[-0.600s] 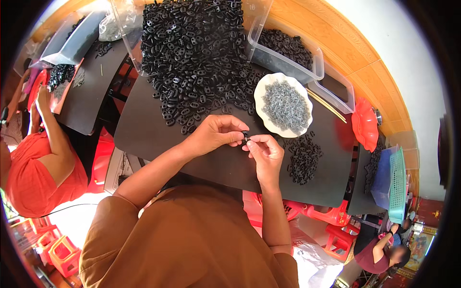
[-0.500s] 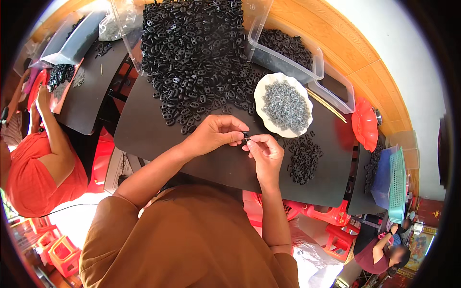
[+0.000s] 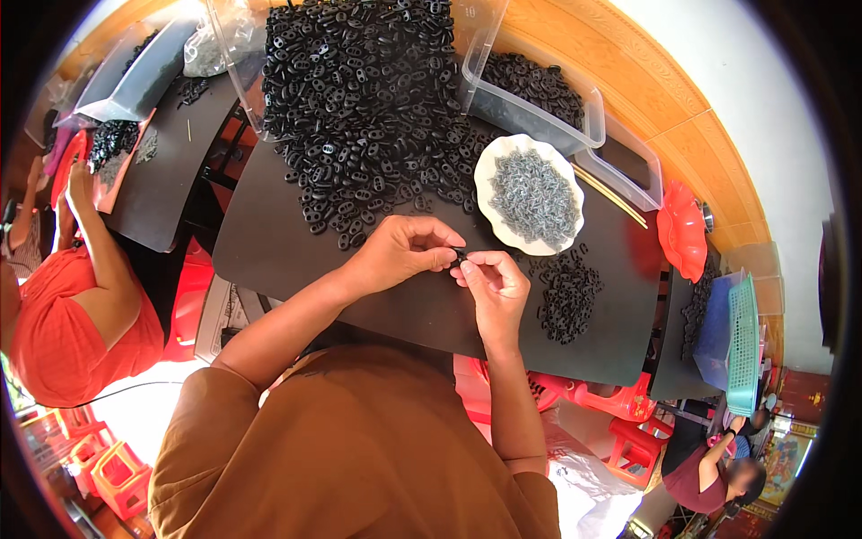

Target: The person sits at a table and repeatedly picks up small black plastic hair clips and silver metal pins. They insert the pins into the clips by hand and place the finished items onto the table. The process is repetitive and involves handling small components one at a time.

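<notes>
One black part (image 3: 459, 258) between the hands, low over the table. Clock is centred on it. Left hand (image 3: 400, 258): thumb and index closed to a pinch on its 9 o'clock side. Right hand (image 3: 499, 289): same pinch from the 3 o'clock side, other fingers curled. Fingertips hide most of the part; can't tell its exact shape.

Table (image 3: 413, 314): dark, smooth, faint sheen, rounded corner.

Near 4: loose pile (image 3: 571, 301) of thin little black pieces, straight on the table.

Between 1 and 2: bowl (image 3: 486, 184), cream, glossy, wavy rim, filled with slim grey translucent pins (image 3: 536, 199).

Near 11: big heap (image 3: 364, 108) of black ovals, most showing two holes, shiny plastic look. It spills out of a clear bin (image 3: 238, 67) onto the table.

At 1: clear tub (image 3: 539, 136), rectangular, more black pieces inside.

Just past 2: thin pale sticks (image 3: 611, 196), lying beside the bowl.

At 3: red dish (image 3: 681, 234), scalloped, shiny.

Further, between 3 and 4: green basket (image 3: 743, 341), perforated, standing against a blue bin (image 3: 712, 337).

Far 10: whitish tub (image 3: 148, 76), black pieces inside.
</notes>
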Tool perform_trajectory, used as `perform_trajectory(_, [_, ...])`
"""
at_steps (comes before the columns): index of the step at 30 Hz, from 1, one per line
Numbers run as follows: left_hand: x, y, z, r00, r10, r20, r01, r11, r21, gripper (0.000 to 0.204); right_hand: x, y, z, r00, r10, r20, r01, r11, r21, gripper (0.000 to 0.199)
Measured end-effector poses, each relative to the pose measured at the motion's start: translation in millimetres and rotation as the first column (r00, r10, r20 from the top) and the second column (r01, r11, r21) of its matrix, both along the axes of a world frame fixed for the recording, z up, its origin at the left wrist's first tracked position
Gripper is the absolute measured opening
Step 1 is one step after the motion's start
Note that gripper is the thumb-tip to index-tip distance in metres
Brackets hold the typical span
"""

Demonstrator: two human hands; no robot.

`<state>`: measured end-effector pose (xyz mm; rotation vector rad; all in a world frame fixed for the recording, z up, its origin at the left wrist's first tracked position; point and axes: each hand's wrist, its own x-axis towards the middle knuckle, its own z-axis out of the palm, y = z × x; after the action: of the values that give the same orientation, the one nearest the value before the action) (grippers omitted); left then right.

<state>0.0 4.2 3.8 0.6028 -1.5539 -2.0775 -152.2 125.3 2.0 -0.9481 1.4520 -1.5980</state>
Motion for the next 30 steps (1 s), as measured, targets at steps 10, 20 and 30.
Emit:
perform_trajectory(10, [-2.6, 3.2, 6.3, 0.991, 0.102, 0.091, -0.057, 0.912, -0.405, 0.012, -5.3, -1.7, -20.2, 0.969, -0.008, -0.248, 0.018, 0.999, 0.038, 0.012])
perform_trajectory(20, [-4.7, 5.0, -4.7, 0.99, 0.136, 0.031, -0.071, 0.687, -0.723, 0.01, 4.9, -8.2, -3.7, 0.799, -0.035, -0.601, 0.073, 0.997, 0.039, 0.024])
perform_trajectory(30, [-1.4, 9.2, 0.5, 0.984, 0.158, 0.082, -0.053, 0.701, -0.711, 0.012, 6.2, -3.8, 0.2, 0.796, -0.044, -0.604, 0.085, 0.996, 0.039, 0.024])
